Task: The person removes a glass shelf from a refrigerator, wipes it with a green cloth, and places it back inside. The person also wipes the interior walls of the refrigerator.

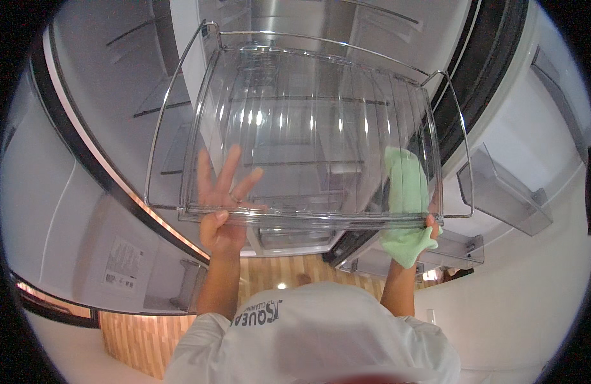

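Observation:
A clear plastic refrigerator shelf (300, 125) with a ridged surface is held up before me, its near edge towards my body. A thin metal wire rail (324, 39) loops around its far side and both ends. My left hand (223, 206) grips the near left corner, thumb on the edge and fingers spread beneath, seen through the plastic. At the near right corner, my right hand (433, 225) holds the edge together with a light green cloth (406, 187). Part of the cloth shows through the shelf, and the rest hangs below the edge. Cloth and shelf hide most of that hand.
An open refrigerator interior lies beyond the shelf. Its left door (89, 201) and right door (526, 259) stand open on either side. Clear door bins (509, 192) project from the right door, close to the wire rail. Wood-patterned flooring (286, 273) shows below.

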Tool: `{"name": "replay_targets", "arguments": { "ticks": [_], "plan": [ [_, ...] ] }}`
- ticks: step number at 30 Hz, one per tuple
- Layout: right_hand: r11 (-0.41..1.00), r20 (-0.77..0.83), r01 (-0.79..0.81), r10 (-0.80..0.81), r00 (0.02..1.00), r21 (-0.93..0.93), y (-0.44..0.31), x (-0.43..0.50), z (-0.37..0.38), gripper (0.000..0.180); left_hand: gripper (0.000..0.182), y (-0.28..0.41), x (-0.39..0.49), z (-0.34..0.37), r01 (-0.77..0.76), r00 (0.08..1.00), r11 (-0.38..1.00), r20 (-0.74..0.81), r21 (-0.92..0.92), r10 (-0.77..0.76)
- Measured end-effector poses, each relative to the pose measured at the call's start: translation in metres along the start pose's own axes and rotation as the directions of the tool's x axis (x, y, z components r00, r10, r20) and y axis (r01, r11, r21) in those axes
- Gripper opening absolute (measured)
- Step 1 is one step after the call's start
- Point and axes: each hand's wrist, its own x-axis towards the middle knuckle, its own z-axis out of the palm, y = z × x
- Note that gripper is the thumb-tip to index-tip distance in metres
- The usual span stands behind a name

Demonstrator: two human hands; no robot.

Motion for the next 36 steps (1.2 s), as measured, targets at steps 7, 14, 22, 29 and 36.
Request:
{"name": "replay_targets", "arguments": {
  "ticks": [7, 14, 22, 29, 36],
  "plan": [
    [0.998, -0.003, -0.035, 0.036, 0.999, 0.042, -0.007, -0.023, -0.009, 0.050, 0.092, 0.016, -0.017, 0.008, -0.014, 1.000, 1.000, 0.013, -0.014, 0.014],
    [0.996, 0.270, -0.035, 0.012, 0.963, 0.079, -0.014, -0.056, -0.028, 0.052, 0.093, 0.034, -0.044, 0.019, -0.058, 0.998, 0.998, -0.035, -0.003, 0.058],
    [0.988, 0.467, -0.106, 0.043, 0.883, 0.110, -0.001, -0.069, -0.039, 0.066, 0.092, 0.069, -0.088, 0.018, -0.071, 0.991, 0.997, -0.115, -0.027, 0.068],
    [0.977, 0.460, -0.193, 0.129, 0.879, 0.093, 0.009, -0.077, -0.020, 0.069, 0.091, 0.091, -0.111, 0.008, -0.065, 0.997, 0.993, -0.058, -0.097, 0.060],
    [0.961, 0.490, -0.272, 0.213, 0.845, 0.050, 0.014, -0.070, -0.005, 0.073, 0.087, 0.096, -0.136, -0.015, 0.055, 0.998, 0.976, 0.008, -0.208, -0.055]
  ]
}}
